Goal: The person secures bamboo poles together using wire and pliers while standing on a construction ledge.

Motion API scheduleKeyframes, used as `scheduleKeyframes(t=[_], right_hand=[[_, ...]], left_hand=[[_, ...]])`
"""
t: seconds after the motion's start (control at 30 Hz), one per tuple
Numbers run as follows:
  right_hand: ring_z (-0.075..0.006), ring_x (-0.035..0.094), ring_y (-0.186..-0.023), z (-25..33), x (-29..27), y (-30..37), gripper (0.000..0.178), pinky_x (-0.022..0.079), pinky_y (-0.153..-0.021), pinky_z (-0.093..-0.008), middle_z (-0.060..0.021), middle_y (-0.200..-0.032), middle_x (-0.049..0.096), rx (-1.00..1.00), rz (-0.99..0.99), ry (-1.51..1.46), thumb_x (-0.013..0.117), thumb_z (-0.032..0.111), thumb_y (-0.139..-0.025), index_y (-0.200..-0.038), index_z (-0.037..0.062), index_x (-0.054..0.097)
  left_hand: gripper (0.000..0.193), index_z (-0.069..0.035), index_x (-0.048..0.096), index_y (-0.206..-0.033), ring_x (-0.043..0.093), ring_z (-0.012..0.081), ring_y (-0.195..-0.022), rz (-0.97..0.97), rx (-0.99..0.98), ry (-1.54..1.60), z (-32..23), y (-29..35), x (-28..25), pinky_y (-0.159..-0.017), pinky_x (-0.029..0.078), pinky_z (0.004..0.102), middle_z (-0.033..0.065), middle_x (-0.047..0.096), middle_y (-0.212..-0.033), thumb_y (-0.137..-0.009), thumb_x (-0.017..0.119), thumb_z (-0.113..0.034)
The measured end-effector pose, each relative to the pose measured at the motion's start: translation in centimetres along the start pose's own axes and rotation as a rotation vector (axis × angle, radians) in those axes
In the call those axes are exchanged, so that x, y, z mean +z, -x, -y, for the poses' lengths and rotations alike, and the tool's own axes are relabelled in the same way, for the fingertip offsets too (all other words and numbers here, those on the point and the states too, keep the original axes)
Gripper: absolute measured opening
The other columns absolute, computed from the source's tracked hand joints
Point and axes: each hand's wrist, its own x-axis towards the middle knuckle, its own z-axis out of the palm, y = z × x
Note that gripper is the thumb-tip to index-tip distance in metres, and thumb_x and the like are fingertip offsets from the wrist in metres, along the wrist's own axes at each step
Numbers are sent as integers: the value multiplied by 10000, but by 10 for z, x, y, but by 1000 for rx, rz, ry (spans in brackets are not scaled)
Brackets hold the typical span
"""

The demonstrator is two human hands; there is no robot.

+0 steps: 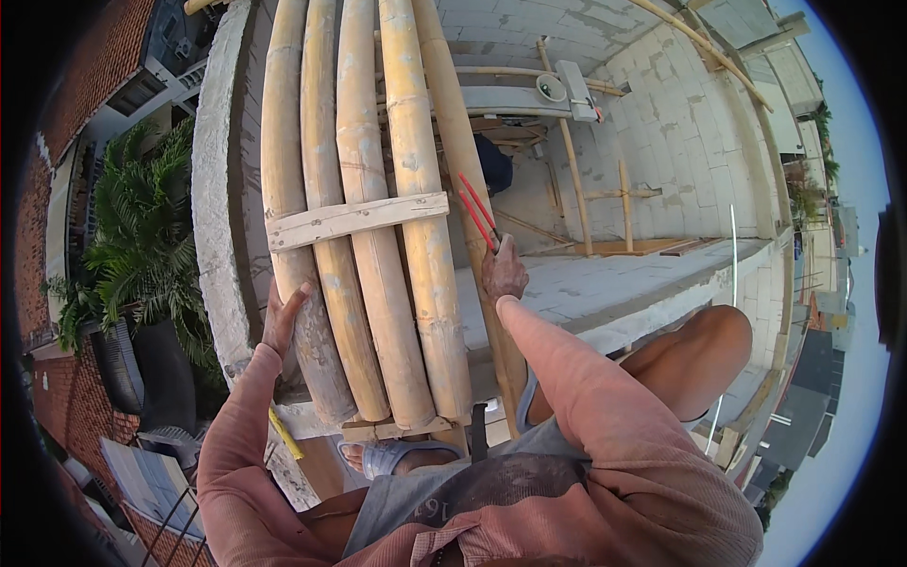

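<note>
Several thick bamboo poles [364, 180] lie side by side in front of me, running away from my knees. A pale wooden slat [359, 219] crosses over them. My left hand [286, 317] grips the leftmost bamboo pole [316, 350], thumb on top and the other fingers mostly hidden at its far side. My right hand [504, 272] is closed around the dark head of red-handled pincers [477, 210], whose two handles point forward, slightly apart. Its jaws are hidden in my fist. That hand is beside a separate slanting bamboo pole [470, 146], and I cannot tell whether it touches it.
A rough concrete wall top [219, 189] runs along the left, with palm fronds [142, 227] and tiled roofs far below. To the right, a block wall [675, 132] encloses a deep space with bamboo props [574, 180]. Below, a dark-clothed person [493, 165] is partly visible.
</note>
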Motion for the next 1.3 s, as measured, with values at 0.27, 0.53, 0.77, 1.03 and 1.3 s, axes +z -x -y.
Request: scheduleKeyframes(t=[0.27,0.53,0.77,1.03,1.3], right_hand=[[-483,632,-1079,-5,-2,1,319,471,-895,-605,-187,-1253,633,-16,21,28,510,348,-1014,-1278,175,462],[-448,641,-1087,-7,-12,2,364,481,-897,-590,-165,-1279,620,-28,60,-33,566,302,-988,-1309,176,451],[-414,639,-1100,-12,-9,-5,371,497,-889,-577,-159,-1251,611,-92,29,-99,567,331,-994,-1299,154,450],[-444,649,-1032,-51,-3,-50,298,506,-894,-585,-176,-1194,611,-298,146,-176,487,373,-1038,-1232,147,484],[-252,592,-1032,-81,-154,-179,560,572,-751,-313,-150,-1063,597,-1242,499,988,579,277,-972,-1458,13,484]], left_hand=[[790,-26,408,-1438,560,257,-1186,-32,3,8,-7,3,8,-1021,455,384,166,561,-1311,-877,703,-497],[838,-18,329,-1516,475,331,-1319,-294,145,-289,-8,6,32,-1124,364,422,215,464,-1440,-950,633,-555],[894,-10,270,-1556,380,417,-1418,-529,164,-622,1,2,49,-1156,338,471,258,355,-1549,-963,560,-613],[880,-25,276,-1558,430,420,-1393,-626,89,-817,-6,0,58,-1125,379,490,257,399,-1531,-960,506,-629],[890,-15,278,-1557,429,421,-1393,-645,66,-823,-7,0,60,-1138,367,480,256,414,-1527,-955,511,-628]])
